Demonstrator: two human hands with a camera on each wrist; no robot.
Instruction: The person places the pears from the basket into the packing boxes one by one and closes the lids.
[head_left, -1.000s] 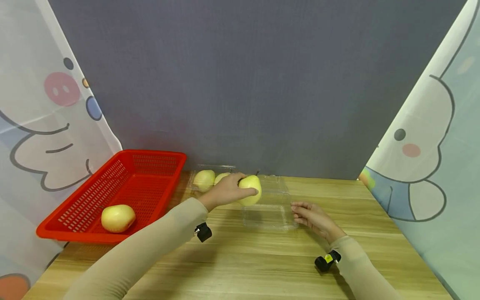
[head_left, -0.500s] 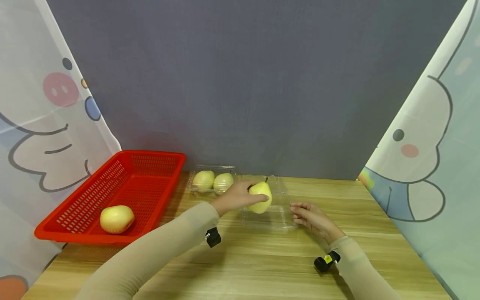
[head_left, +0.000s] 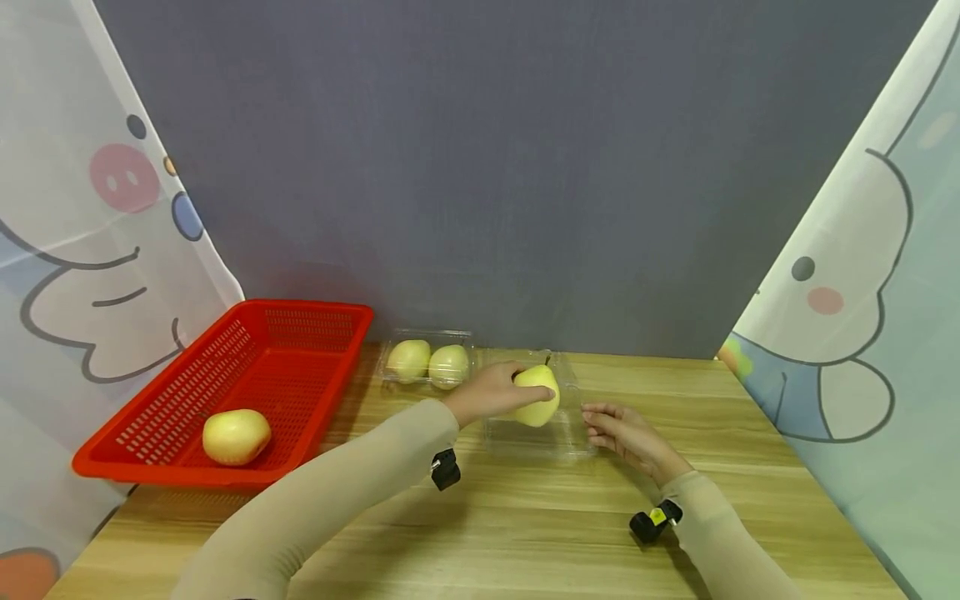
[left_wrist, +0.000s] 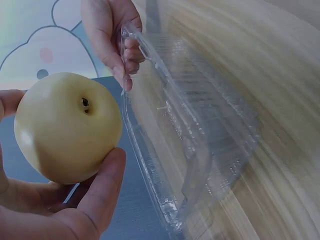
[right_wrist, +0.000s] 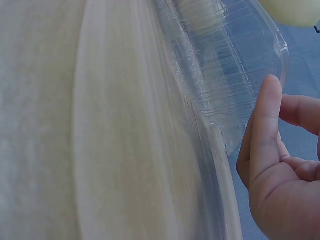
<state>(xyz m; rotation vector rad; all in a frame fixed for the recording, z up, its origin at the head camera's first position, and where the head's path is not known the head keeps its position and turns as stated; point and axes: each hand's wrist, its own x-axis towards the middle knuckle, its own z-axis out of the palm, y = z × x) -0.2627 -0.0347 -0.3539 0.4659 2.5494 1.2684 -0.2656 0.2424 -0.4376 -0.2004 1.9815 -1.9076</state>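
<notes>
My left hand (head_left: 486,393) grips a yellow pear (head_left: 537,398) by its sides, stem upward, just above a clear plastic container (head_left: 517,440). In the left wrist view the pear's underside (left_wrist: 67,127) faces the camera, beside the container's rim and apart from it. My right hand (head_left: 630,437) pinches the container's right rim between thumb and fingers; the right wrist view shows the thumb (right_wrist: 267,117) against the clear wall. The container stands on the table with its lid folded back; nothing is seen lying in it.
A second clear container (head_left: 429,379) with two pears stands at the back, left of the first. Further left is a red basket (head_left: 300,375) holding one pear (head_left: 236,437). A grey panel (head_left: 510,183) closes off the back of the wooden table (head_left: 525,533).
My left hand has moved right with the pear, bringing it over the container. The second pear in the back container has come into full view. My right hand stays at the rim.
</notes>
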